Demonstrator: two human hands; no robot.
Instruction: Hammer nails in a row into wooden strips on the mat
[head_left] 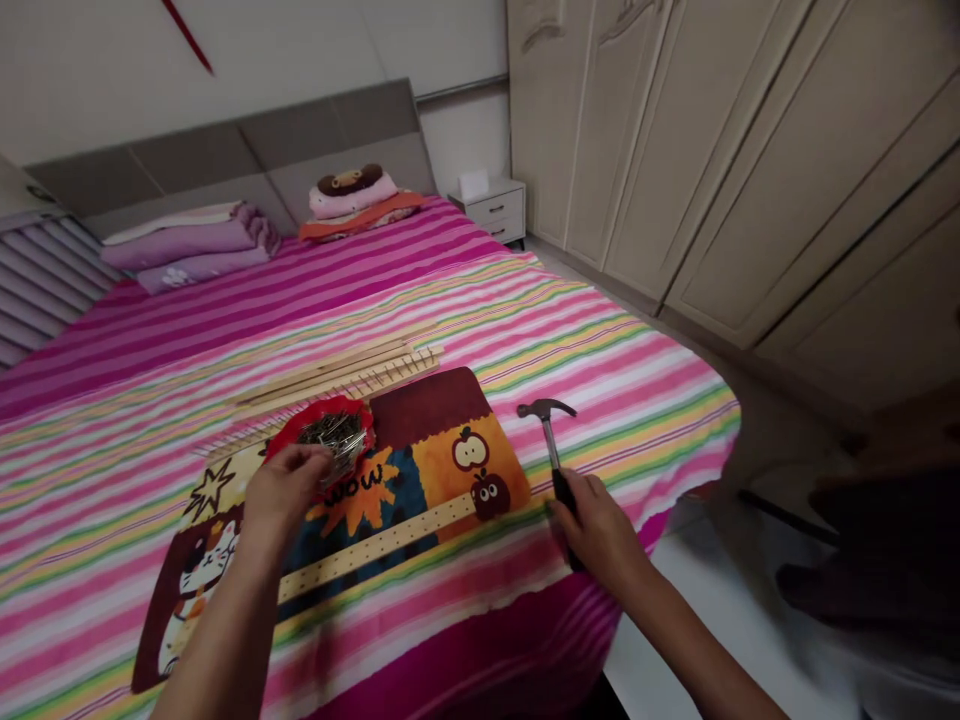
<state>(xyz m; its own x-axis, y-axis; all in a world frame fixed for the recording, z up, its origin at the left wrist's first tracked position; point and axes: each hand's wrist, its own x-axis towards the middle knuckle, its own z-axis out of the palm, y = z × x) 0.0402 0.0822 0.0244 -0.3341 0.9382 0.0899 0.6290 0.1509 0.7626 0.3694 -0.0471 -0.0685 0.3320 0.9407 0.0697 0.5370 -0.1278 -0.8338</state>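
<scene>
My left hand (289, 487) reaches into a red dish (291, 428) full of thin metal nails (337, 434), fingers curled down among them. What the fingers pinch is hidden. My right hand (596, 525) is wrapped around the black handle of a small claw hammer (550, 428), which lies on the bed with its head pointing away from me. Between the hands a wooden strip with a row of holes (382, 542) lies on a cartoon-print mat (427, 420).
More wooden strips (352, 372) lie behind the dish on the striped bedspread (600, 350). Folded bedding (195, 245) and pillows sit at the headboard. A nightstand (491, 208) and wardrobe doors (750, 150) stand to the right. The bed's edge drops to the floor at right.
</scene>
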